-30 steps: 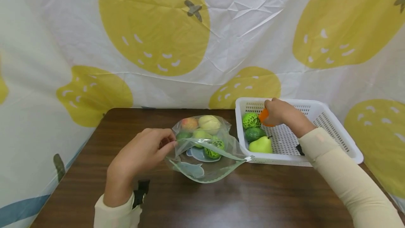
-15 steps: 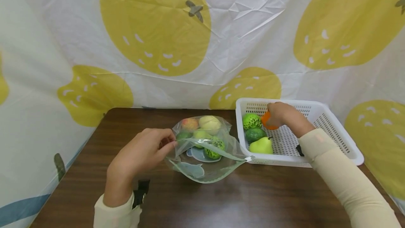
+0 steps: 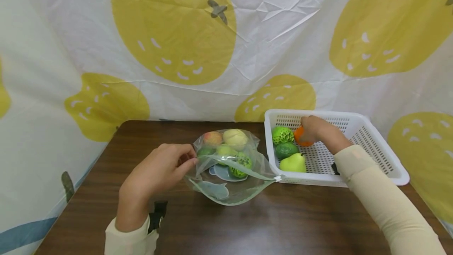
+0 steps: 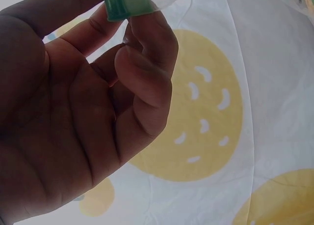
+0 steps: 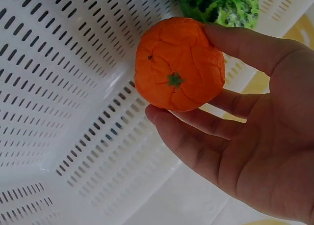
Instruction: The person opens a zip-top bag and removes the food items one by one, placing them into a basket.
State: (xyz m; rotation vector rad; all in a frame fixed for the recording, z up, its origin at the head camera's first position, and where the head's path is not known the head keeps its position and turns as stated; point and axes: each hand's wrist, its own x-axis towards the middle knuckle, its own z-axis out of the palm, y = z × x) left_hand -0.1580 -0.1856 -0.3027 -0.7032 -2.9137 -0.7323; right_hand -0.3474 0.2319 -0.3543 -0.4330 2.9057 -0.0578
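Observation:
My left hand [image 3: 159, 172] pinches the left edge of a clear zip bag [image 3: 244, 198] between thumb and fingers. In the left wrist view, the bag's green edge strip [image 4: 128, 4] shows at the fingertips. The bag lies with its mouth spread toward me and holds several fruits, among them a peach [image 3: 212, 139], a pale yellow fruit [image 3: 235, 139] and a mottled green fruit [image 3: 240, 165]. Inside the white basket [image 3: 400, 172], my right hand [image 3: 316, 129] grips a mandarin [image 5: 179, 63] with thumb and fingertips around its sides.
Along the basket's left side sit a mottled green fruit [image 3: 282, 135], a dark green avocado-like fruit [image 3: 286, 150] and a green pear [image 3: 293, 163]. A white slider [image 3: 277, 178] on the bag lies against the basket's front left corner. Behind the brown table [image 3: 141, 133] hangs a fruit-print cloth [image 3: 177, 101].
My right hand, with the mandarin in it, has shifted slightly right and down in the basket, away from the mottled green fruit. The left hand and bag have stayed put.

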